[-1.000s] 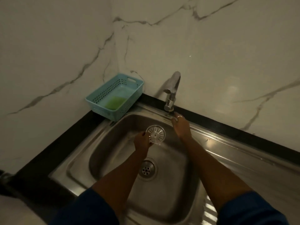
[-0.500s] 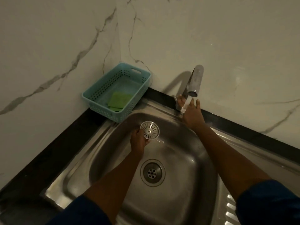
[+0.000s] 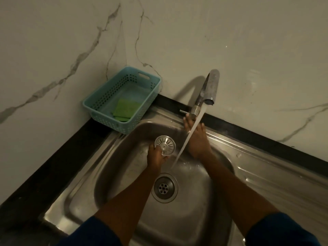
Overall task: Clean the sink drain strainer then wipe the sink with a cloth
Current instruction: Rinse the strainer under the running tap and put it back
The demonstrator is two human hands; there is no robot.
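My left hand grips the round metal drain strainer by its lower edge, tilted up over the back of the steel sink. A stream of water runs from the tap and lands just right of the strainer. My right hand reaches up to the tap's base, its fingertips at the small lever; the stream crosses in front of it. The open drain lies below the strainer. A green cloth lies in the teal basket.
The basket stands on the black counter in the back left corner against the marble wall. A ribbed draining board stretches to the right of the basin.
Water now flows in a full stream from the tap; half a second ago it had only begun. My right hand stays at the tap base, and the strainer stays in my left hand.
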